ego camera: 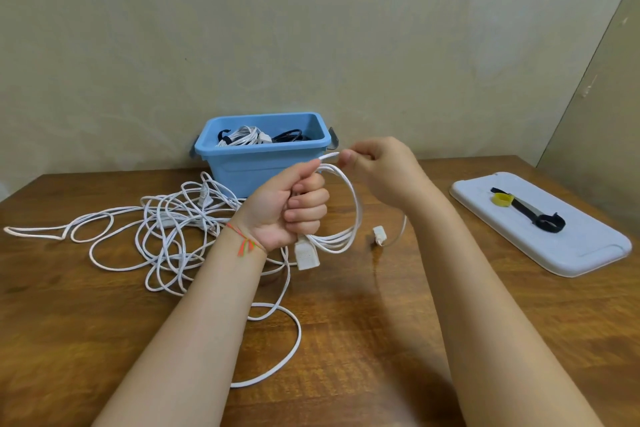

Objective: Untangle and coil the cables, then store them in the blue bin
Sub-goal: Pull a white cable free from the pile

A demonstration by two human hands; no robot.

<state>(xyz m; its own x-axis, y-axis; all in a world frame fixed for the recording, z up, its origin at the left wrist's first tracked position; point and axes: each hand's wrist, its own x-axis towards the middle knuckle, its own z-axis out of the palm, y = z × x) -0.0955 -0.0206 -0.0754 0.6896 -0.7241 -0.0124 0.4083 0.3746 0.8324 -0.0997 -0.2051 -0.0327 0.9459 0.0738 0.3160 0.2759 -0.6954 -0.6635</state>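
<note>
Head view of the coiling step, seen from above and behind both forearms. A partly formed coil of white cable is gripped in the left hand, whose fingers are curled tightly round the gathered turns; a white plug hangs just below that fist. The free run of the same cable is pinched between thumb and fingertips of the right hand, held just to the right of and slightly above the left hand, so that a short span is stretched between the two. The uncoiled remainder, a loose tangle, lies on the tabletop to the left of and beyond the left hand, with one wide loop trailing back under the left forearm. A second small connector rests on the tabletop below the right wrist. The blue bin, already holding bundled cables, stands just beyond both hands. A pale lid bearing a yellow tie and a black strap lies well to the right of the right hand. Good practice, it is judged, would be for each new turn to be matched in size to those already held, twist to be let run out through the right fingers, and slack to be drawn gently so that knots in the tangle are not tightened.
</note>
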